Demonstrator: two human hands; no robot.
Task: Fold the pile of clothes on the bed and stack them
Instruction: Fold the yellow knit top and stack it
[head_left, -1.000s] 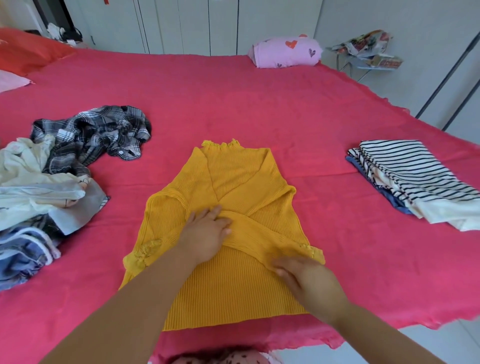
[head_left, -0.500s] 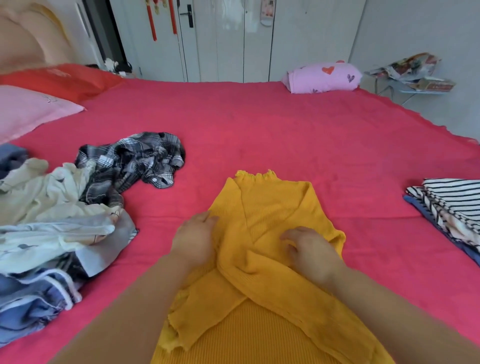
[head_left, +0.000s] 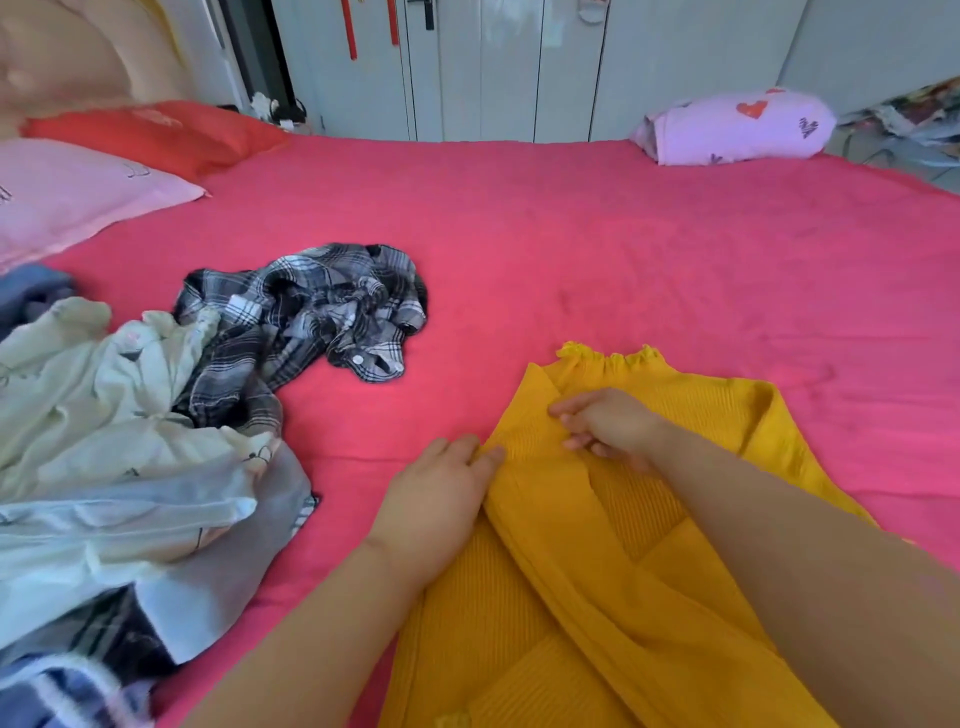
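A yellow ribbed sweater (head_left: 639, 509) lies on the pink bed (head_left: 597, 249), its frilled collar pointing away from me and its sleeves folded across the body. My left hand (head_left: 436, 499) holds the sweater's left edge near the shoulder. My right hand (head_left: 608, 426), fingers curled, pinches the fabric just below the collar on the left side. A loose pile of unfolded clothes (head_left: 119, 441) lies at the left, with a black-and-white plaid shirt (head_left: 311, 312) at its far end.
A pale pink pillow (head_left: 78, 192) and a red pillow (head_left: 156, 135) lie at the far left by the headboard. A lilac pillow with hearts (head_left: 737, 127) sits at the far right corner. White wardrobe doors (head_left: 493, 67) stand behind the bed.
Both hands moved from the sweater's middle up to its left shoulder and took hold of the fabric. The view swung left, and the striped folded stack left the frame.
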